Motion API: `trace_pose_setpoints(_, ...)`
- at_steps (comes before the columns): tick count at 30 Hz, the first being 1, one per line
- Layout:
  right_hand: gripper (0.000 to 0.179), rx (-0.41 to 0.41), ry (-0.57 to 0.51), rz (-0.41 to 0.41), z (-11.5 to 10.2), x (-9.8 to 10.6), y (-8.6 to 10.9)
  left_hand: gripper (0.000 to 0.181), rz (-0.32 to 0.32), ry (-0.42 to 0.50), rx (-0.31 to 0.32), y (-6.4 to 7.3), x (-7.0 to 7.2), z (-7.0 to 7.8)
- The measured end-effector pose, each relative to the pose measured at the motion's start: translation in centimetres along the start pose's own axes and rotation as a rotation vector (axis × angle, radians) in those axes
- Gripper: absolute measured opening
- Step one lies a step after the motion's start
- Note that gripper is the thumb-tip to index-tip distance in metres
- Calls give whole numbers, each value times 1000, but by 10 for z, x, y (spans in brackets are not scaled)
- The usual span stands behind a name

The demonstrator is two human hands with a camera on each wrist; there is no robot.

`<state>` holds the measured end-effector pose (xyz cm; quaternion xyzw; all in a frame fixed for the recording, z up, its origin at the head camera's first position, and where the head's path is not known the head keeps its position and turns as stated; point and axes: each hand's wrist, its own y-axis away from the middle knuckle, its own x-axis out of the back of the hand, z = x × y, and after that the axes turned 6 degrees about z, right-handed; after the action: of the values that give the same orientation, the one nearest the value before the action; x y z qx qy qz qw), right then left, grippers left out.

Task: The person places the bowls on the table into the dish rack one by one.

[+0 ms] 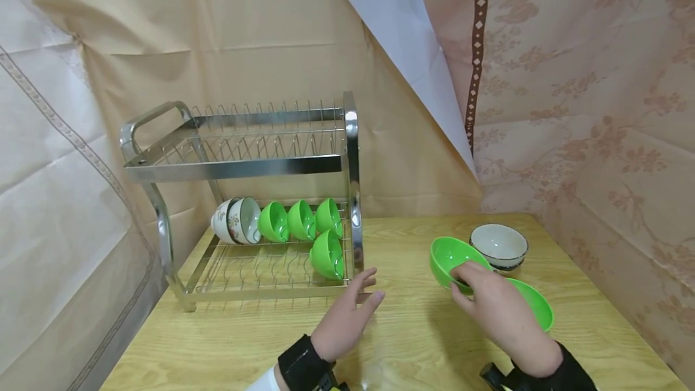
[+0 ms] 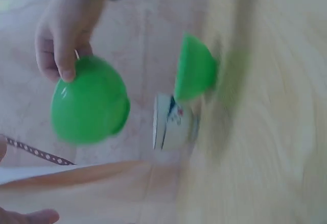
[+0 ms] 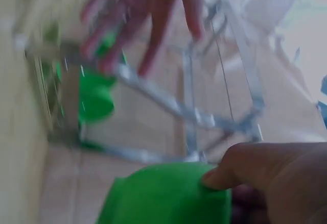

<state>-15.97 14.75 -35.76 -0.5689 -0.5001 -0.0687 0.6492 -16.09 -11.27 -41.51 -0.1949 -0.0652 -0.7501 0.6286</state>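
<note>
My right hand (image 1: 502,312) pinches the rim of a green bowl (image 1: 446,253), thumb on one side and fingers over the edge. The left wrist view shows this bowl (image 2: 89,109) tilted and held off the table. Behind and below my right hand, another green bowl (image 1: 536,305) is partly hidden; floral white bowls (image 1: 498,245) sit stacked beyond it. My left hand (image 1: 343,321) is near the front right corner of the metal dish rack (image 1: 260,168), fingers extended and holding nothing. On the lower tier, several green bowls (image 1: 327,255) and two floral white bowls (image 1: 247,220) lean on edge.
The rack's upper tier (image 1: 271,137) has wire slots and a metal frame, with a curved handle on its left side. Under everything is a wood-grain table (image 1: 402,318). Cloth curtains (image 1: 271,29) hang behind and at both sides.
</note>
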Motion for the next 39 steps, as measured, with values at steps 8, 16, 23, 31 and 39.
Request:
trace_pose_setpoints(8, 24, 340, -194, 68, -37, -32, 8, 64, -125, 513, 143, -5, 5, -1)
trace_pose_setpoints(16, 30, 552, -299, 8, -45, -42, 13, 63, -226, 699, 239, -6, 6, 2)
trace_pose_setpoints(23, 30, 549, -300, -28, -43, -40, 12, 61, -279, 762, 231, -5, 11, 1)
trace_pose_setpoints(31, 31, 567, -305, 1, -45, -42, 10, 61, -214, 692, 214, -1, 28, 11)
trace_pose_setpoints(39, 25, 496, -339, 114, -47, -43, 9, 58, -106, 618, 160, 6, 59, 23)
